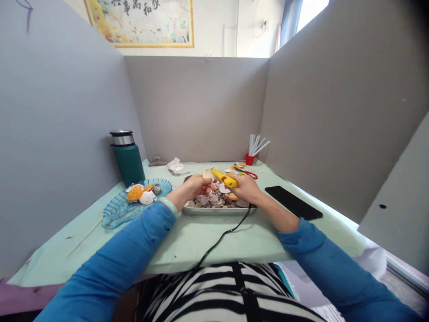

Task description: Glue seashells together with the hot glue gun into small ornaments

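A yellow hot glue gun (225, 178) with a black cord is gripped in my right hand (246, 187), its nozzle pointing left. Between the fingers of my left hand (197, 185) is a pale seashell (209, 175), close to the nozzle; whether they touch I cannot tell. Both hands are over a metal tray (217, 211) filled with many small shells (214, 199). To the left, a blue scalloped glass plate (115, 214) bears orange and white shells (135, 193).
A green bottle (128, 161) stands behind the plate. A red cup (250, 159) of glue sticks, red-handled scissors (250, 174) and crumpled white paper (176, 166) lie farther back. A black phone-like slab (293, 202) is at right. Grey partitions (197, 107) enclose the table; the cord crosses its front edge.
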`<state>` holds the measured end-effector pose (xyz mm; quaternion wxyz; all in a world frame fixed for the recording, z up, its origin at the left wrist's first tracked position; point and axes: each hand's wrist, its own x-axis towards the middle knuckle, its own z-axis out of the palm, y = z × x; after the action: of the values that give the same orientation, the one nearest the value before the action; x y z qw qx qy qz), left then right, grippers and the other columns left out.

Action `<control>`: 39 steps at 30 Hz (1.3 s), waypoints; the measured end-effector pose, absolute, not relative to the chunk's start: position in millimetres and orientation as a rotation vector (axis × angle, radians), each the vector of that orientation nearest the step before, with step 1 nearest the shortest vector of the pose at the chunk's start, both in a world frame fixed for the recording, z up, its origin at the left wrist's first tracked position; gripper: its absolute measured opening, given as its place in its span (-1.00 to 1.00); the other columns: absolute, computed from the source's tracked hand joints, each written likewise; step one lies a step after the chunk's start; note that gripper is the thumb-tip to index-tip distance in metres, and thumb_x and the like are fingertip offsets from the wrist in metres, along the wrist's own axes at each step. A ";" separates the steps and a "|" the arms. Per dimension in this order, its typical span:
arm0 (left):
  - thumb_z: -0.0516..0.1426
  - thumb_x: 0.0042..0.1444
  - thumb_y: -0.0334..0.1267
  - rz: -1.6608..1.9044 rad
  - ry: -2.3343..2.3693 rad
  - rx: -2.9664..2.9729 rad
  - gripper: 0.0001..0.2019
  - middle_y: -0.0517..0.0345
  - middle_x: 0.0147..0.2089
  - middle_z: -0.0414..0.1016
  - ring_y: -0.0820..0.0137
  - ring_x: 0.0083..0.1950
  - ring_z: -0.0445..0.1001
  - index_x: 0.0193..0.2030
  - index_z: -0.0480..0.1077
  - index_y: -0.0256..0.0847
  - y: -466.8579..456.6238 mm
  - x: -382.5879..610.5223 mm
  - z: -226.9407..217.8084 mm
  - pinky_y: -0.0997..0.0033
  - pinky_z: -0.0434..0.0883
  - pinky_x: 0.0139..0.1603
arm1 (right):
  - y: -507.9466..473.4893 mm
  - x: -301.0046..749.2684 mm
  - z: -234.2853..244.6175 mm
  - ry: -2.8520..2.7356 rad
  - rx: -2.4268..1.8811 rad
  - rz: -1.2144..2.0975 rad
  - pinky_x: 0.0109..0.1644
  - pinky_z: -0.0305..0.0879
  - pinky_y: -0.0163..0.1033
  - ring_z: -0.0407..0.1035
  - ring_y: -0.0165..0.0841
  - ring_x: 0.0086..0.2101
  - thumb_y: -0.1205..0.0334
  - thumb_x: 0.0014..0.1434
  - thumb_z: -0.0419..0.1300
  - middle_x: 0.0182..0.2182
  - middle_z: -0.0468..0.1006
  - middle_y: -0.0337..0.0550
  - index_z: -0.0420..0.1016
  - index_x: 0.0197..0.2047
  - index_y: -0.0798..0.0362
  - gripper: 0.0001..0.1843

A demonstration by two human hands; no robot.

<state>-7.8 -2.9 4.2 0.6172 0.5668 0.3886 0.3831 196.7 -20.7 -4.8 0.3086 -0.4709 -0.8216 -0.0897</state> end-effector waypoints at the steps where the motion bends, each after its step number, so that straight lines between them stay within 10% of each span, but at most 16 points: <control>1: 0.03 0.09 -0.38 0.882 0.899 1.308 -0.90 0.07 -0.54 0.42 0.54 -0.68 0.28 -0.35 0.32 -0.39 -2.3 -8.0 3.7 0.52 0.27 -0.62 | -20.7 196.7 -4.8 -2.174 -1.240 -0.234 -0.40 0.05 -0.38 0.34 -0.36 -0.41 0.09 0.03 0.08 -0.42 0.52 -0.19 0.43 -0.21 -0.02 -0.73; 39: 0.04 0.08 -0.39 0.900 0.923 1.312 -0.91 0.07 -0.53 0.42 0.55 -0.68 0.28 -0.37 0.31 -0.39 -2.5 -7.0 2.8 0.52 0.27 -0.63 | -20.3 196.9 -5.8 -2.185 -1.226 -0.231 -0.40 0.05 -0.38 0.35 -0.37 -0.41 0.09 0.03 0.08 -0.40 0.52 -0.18 0.43 -0.20 -0.01 -0.72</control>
<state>-7.0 -2.5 2.8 0.6062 0.5674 0.3990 0.3892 196.9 -20.3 -5.8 0.3074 -0.4637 -0.8263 -0.0875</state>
